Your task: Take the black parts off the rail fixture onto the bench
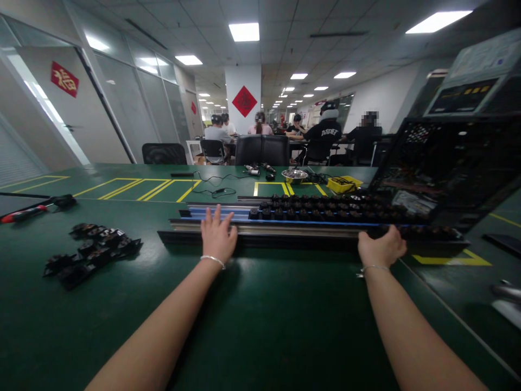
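Several long black metal rails lie side by side across the green table. My left hand rests over the left part of the front rails, its fingers spread and holding nothing. Rows of small black parts sit in the rails, mostly towards the right. Further right, my right hand is curled at the front rail, close to the black parts there. Its fingertips are turned away, so what they pinch is hidden.
Loose black parts lie in a pile at left, near a red-handled tool. Behind the rails are a metal bowl, a yellow tray and cables. A dark open-fronted case stands at right. People sit in the background.
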Action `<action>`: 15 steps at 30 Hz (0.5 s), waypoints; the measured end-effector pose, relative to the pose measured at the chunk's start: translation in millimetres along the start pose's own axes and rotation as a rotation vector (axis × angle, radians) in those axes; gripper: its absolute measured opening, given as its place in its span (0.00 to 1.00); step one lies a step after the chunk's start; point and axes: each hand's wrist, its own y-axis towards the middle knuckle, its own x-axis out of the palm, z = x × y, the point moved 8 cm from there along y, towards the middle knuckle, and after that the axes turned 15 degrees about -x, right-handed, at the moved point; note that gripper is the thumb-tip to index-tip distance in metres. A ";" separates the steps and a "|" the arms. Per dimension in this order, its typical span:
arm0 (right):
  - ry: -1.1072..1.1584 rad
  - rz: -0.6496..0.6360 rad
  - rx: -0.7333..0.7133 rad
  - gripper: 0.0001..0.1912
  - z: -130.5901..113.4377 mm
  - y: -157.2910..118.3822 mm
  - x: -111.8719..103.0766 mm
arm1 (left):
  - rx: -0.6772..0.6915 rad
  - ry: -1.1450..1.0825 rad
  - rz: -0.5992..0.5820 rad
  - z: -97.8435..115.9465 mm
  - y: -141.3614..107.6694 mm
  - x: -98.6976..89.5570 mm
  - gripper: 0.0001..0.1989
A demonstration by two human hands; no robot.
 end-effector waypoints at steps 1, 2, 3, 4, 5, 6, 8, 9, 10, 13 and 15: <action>-0.015 0.005 0.015 0.39 1.8 0.3 -0.9 | 0.110 0.024 -0.039 14.9 -11.8 7.0 0.23; -0.029 0.014 0.030 0.39 2.9 -0.1 -1.8 | 0.216 0.045 -0.092 26.5 -23.0 14.5 0.24; -0.044 0.025 0.047 0.39 3.5 -0.9 -2.6 | 0.294 0.064 -0.151 33.5 -32.0 21.8 0.25; -0.048 0.025 0.051 0.40 3.0 -1.7 -2.4 | 0.346 0.081 -0.193 36.6 -38.2 27.2 0.26; -0.048 0.024 0.053 0.40 2.1 -2.6 -2.1 | 0.386 0.094 -0.223 37.6 -42.2 30.9 0.27; -0.049 0.027 0.055 0.40 1.3 -3.5 -2.1 | 0.410 0.105 -0.239 37.1 -43.9 33.0 0.27; -0.053 0.035 0.059 0.40 0.1 -4.9 -2.6 | 0.435 0.117 -0.240 34.8 -43.2 33.5 0.27; -0.056 0.041 0.063 0.41 -0.2 -5.4 -3.0 | 0.440 0.119 -0.236 33.9 -42.2 33.0 0.27; -0.059 0.049 0.071 0.41 -0.1 -5.8 -3.6 | 0.440 0.120 -0.234 33.4 -41.3 32.6 0.26; -0.075 0.064 0.112 0.42 2.3 -6.9 -4.8 | 0.442 0.116 -0.233 34.0 -40.8 31.8 0.26; -0.085 0.061 0.139 0.43 4.2 -7.1 -4.7 | 0.446 0.109 -0.233 35.1 -41.7 31.6 0.26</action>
